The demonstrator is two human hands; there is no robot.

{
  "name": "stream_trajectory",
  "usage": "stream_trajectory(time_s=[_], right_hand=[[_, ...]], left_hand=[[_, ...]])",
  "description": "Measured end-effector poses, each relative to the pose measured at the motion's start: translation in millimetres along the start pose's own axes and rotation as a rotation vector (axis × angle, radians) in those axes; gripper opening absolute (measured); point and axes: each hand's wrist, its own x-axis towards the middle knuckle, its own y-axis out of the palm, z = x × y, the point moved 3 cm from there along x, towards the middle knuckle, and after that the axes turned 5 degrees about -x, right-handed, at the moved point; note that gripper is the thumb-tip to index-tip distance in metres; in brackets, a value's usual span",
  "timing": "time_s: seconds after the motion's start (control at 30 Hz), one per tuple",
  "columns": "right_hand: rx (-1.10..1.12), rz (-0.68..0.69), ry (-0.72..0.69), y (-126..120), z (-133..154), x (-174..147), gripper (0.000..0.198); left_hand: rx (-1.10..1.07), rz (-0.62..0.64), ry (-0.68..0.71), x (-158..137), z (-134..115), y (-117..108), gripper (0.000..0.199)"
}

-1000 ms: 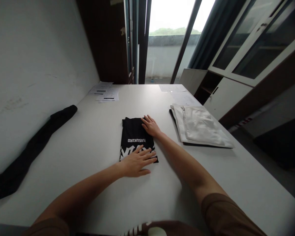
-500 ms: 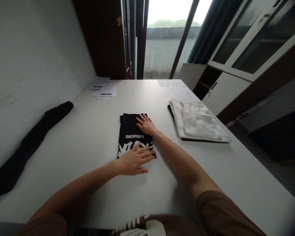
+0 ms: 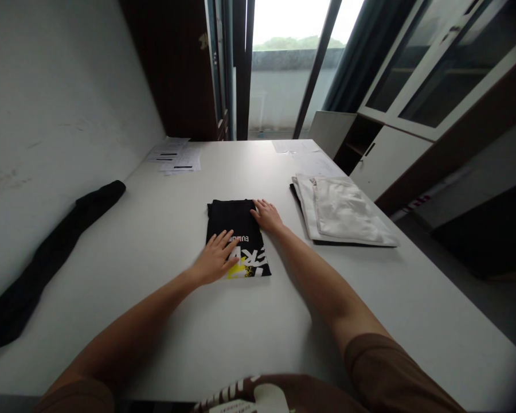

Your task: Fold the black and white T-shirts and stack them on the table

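Observation:
A black folded T-shirt (image 3: 232, 215) with white lettering and a yellow print lies flat on the white table (image 3: 163, 223) in front of me. Across its lower left part rests my left hand (image 3: 215, 256), fingers spread, covering some of the print. My right hand (image 3: 268, 217) touches the upper right edge of the shirt, palm down with fingers stretched out. Neither hand grips the cloth.
To the right is a stack of folded white clothes (image 3: 348, 212) with a black one beneath. A long black garment (image 3: 55, 246) lies along the wall at left. Papers (image 3: 178, 158) lie at the far left, and more sheets (image 3: 305, 158) at the far right.
My left hand has slid left and away from me over the shirt, uncovering the yellow print. My right hand has shifted right to the shirt's edge.

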Motion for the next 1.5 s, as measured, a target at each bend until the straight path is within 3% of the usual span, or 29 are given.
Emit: stream_trajectory(time_s=[0.23, 0.43, 0.53, 0.67, 0.73, 0.87, 1.1, 1.5], right_hand=[[0.028, -0.006, 0.017, 2, -2, 3, 0.057], [0.044, -0.012, 0.014, -3, 4, 1, 0.059], [0.066, -0.044, -0.051, -10, 10, -2, 0.061], [0.094, -0.061, -0.267, -15, 24, -7, 0.060], [0.095, -0.022, -0.341, -11, 30, -8, 0.061], [0.056, 0.071, -0.303, 2, 31, -8, 0.056], [0.038, 0.055, -0.246, 5, 26, -5, 0.052], [0.062, -0.016, -0.219, 6, 35, -4, 0.047]], left_hand=[[0.078, -0.044, -0.194, 4, 28, 11, 0.064], [0.111, -0.068, -0.365, 4, 54, 8, 0.067], [0.112, -0.099, -0.401, 5, 58, 2, 0.064], [0.098, -0.203, -0.253, 7, 43, -10, 0.056], [0.056, -0.186, -0.119, 7, 32, -12, 0.054], [-0.026, -0.027, 0.124, 3, 5, -7, 0.055], [-0.045, 0.134, 0.395, -12, -53, -2, 0.059], [-0.060, 0.154, 0.474, -3, -82, 6, 0.062]])
